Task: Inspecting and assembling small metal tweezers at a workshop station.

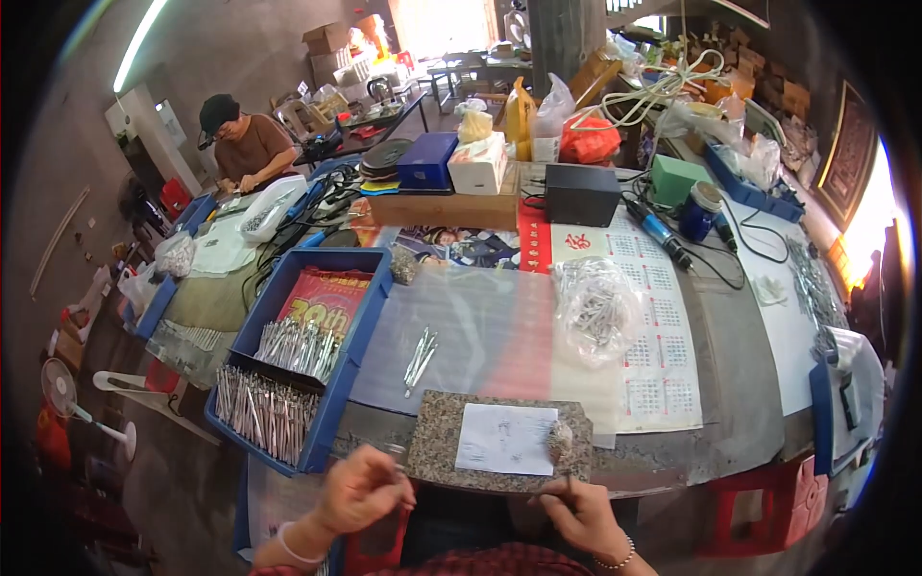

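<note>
My left hand (365,490) is raised at the stone slab's left end, its thumb and fingers pinched together. A small shiny piece (396,448) shows at its fingertips, too small to name. My right hand (582,516) is closed at the slab's lower right edge; something thin and dark seems to stick up from its fingers. The speckled stone slab (432,437) lies along the table's front edge with a marked white paper (504,440) on it. A small greyish lump (561,442) sits at the paper's right side. Several thin silvery rods (420,362) lie beyond the slab.
On the left, a blue tray (349,370) holds many silvery rods. A plastic bag of metal pieces (597,312) lies on a calendar sheet. Farther back are a dark box (582,195), a blue-handled tool (658,235) and cables. Another person (245,149) sits at far left.
</note>
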The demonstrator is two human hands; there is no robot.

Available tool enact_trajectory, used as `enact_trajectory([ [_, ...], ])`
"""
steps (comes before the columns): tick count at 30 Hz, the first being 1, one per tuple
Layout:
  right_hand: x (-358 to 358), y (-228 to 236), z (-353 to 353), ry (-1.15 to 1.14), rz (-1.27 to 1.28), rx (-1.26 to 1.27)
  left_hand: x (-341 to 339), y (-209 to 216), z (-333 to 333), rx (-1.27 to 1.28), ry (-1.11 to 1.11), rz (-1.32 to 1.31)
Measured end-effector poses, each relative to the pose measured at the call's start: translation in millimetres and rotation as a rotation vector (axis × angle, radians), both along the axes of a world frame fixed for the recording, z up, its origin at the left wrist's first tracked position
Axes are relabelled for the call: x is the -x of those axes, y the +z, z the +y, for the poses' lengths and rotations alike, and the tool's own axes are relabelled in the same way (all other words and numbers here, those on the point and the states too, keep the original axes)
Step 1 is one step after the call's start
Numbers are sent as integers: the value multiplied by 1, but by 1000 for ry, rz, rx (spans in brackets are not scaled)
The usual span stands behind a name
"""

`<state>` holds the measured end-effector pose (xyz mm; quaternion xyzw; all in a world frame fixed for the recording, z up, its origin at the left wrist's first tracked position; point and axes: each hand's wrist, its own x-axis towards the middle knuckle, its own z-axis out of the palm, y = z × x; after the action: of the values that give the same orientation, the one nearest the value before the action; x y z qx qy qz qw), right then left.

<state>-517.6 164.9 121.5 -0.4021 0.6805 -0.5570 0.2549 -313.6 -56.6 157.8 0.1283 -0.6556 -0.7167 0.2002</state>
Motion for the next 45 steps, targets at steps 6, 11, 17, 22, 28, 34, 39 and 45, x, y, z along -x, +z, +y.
enact_trajectory([
  [6, 41, 35, 37, -288, -204, 62, 12, -30, 43, -145, 0, -183],
  [11, 113, 38, -1, -316, 238, -105, 9, -33, 62, -75, 49, -221],
  [17, 184, -1, -78, -139, 905, -281, -7, -28, 75, -166, 39, -159],
  [22, 209, -29, -109, -51, 1199, -503, -13, -38, 78, -267, -72, -163],
  [28, 210, -37, -117, -1, 1355, -663, -5, -57, 85, -206, -89, 19],
  [34, 214, -41, -122, 52, 1426, -680, 5, -67, 93, -253, -74, 122],
  [39, 206, -31, -132, 123, 1446, -699, 4, -69, 93, -235, -125, 113],
  [45, 211, -21, -130, 154, 1439, -693, -1, -75, 92, -216, -139, 62],
])
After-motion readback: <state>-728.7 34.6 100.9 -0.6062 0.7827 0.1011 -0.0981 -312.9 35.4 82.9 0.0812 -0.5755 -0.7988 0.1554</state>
